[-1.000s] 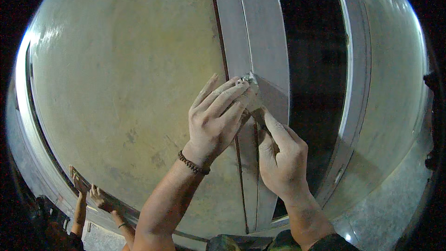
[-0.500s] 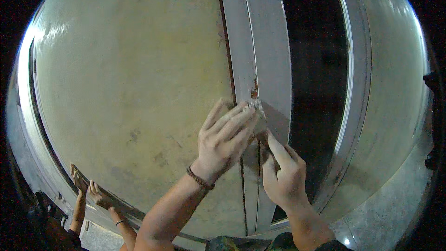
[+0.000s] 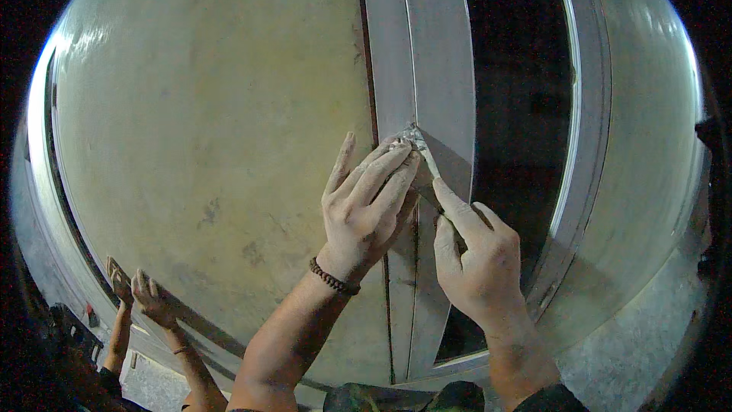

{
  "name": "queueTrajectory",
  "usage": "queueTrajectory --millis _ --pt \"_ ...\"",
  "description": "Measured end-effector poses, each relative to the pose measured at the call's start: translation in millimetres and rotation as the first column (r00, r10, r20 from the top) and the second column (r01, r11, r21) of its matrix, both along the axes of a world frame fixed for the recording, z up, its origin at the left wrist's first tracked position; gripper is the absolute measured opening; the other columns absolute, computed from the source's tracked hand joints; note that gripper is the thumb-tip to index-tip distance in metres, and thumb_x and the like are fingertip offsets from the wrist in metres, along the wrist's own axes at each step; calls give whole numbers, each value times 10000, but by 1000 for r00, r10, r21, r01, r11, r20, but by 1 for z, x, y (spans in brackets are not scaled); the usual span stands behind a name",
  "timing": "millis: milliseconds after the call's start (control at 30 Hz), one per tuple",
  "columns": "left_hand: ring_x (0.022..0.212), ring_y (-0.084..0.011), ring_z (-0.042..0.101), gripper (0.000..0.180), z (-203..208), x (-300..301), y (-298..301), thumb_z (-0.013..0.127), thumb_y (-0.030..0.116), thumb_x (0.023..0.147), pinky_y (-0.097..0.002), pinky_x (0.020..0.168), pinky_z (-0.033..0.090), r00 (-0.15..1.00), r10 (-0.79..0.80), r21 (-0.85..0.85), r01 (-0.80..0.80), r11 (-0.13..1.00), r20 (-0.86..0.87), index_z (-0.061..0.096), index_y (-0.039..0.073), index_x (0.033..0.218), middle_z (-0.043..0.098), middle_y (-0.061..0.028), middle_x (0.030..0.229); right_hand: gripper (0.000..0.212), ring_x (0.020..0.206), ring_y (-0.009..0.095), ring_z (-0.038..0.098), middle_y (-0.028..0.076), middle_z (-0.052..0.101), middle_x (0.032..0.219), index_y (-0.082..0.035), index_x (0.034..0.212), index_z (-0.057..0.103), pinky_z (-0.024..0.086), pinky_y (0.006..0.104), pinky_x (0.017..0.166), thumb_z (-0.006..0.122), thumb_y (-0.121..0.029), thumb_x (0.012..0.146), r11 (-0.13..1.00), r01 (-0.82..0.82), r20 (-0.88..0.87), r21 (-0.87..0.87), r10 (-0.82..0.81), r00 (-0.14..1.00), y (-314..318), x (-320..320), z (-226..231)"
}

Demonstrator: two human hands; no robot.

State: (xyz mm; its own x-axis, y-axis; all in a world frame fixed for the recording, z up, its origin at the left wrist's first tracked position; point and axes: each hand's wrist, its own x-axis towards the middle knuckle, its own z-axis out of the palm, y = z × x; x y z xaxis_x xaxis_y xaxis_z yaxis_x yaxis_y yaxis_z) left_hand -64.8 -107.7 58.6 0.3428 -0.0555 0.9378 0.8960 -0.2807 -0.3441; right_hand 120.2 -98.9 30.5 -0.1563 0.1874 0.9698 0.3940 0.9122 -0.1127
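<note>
My left hand [image 3: 362, 210], dusted white and wearing a dark braided bracelet [image 3: 334, 277], is at a grey-painted frame [image 3: 444, 54]. Its middle fingers curl together while the little finger sticks out to the left. Whitish, putty-like paste [image 3: 412, 136] shows at the fingertips, against the seam in the frame; whatever lies under the palm is hidden. My right hand [image 3: 482, 259] is closed around a putty knife [image 3: 429, 160], index finger pressed along it. The narrow blade slants up to the paste, just right of the left fingertips.
A yellowish wall [image 3: 206, 107] with dark smudges fills the left side. Right of the frame stands a dark opening [image 3: 518, 92], edged by a pale strip. Another person's two hands [image 3: 152, 301] touch the wall's lower left edge. Pale floor [image 3: 618, 366] shows at lower right.
Both my hands have moved a little up the frame, so the paste and knife tip now cover the rusty spot on the seam. The other person's hands have shifted slightly.
</note>
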Motion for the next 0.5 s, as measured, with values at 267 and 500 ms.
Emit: queueTrajectory --millis 267,500 --pt "1154 -253 724 360 3 -14 -4 787 99 795 -538 1194 395 1000 -12 5 12 1000 29 781 115 1154 751 -69 1191 423 594 367 654 193 658 799 -87 1344 682 544 448 532 681 -132 924 999 45 48 8 -45 998 -8 -13 10" --pt "1166 -238 717 394 33 -77 -22 803 99 781 -538 1180 413 999 -9 -6 9 1000 36 776 131 1172 751 -58 1198 422 582 337 639 155 628 761 -80 1340 681 523 433 514 686 -116 919 997 73 104 -31 -70 992 -29 -72 47"
